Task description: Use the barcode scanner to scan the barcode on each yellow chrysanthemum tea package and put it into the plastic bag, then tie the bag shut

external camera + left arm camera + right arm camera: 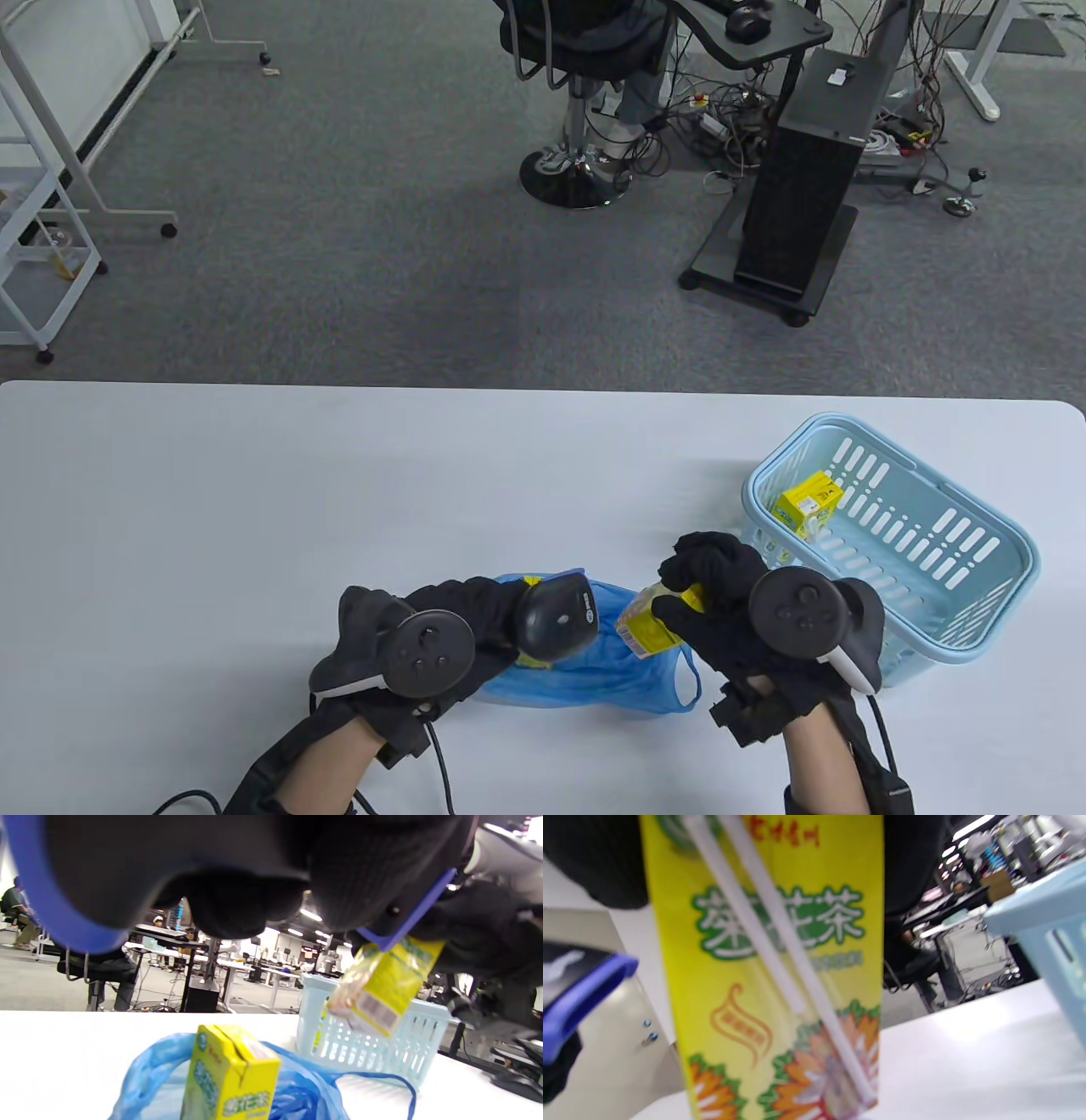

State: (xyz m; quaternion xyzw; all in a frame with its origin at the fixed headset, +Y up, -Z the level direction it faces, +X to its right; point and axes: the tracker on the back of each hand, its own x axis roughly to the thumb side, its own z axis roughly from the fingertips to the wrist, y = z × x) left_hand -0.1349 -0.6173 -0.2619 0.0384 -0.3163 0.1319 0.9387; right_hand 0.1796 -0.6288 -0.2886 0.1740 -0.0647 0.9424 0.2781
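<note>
My left hand (484, 615) grips the dark barcode scanner (556, 620), with its head turned toward the right. My right hand (691, 590) holds a yellow chrysanthemum tea package (646, 626) just right of the scanner and above the blue plastic bag (594, 675). In the left wrist view the held package (384, 988) hangs tilted with its barcode facing the camera. Another yellow package (231, 1073) stands in the bag's (297, 1090) opening. The right wrist view is filled by the held package (780, 984), with the scanner (585, 984) at its left.
A light blue basket (959, 560) stands at the right of the white table (254, 509), holding one yellow package (806, 505). It also shows behind the bag in the left wrist view as basket (373, 1043). Beyond the far table edge are an office chair and a computer cart.
</note>
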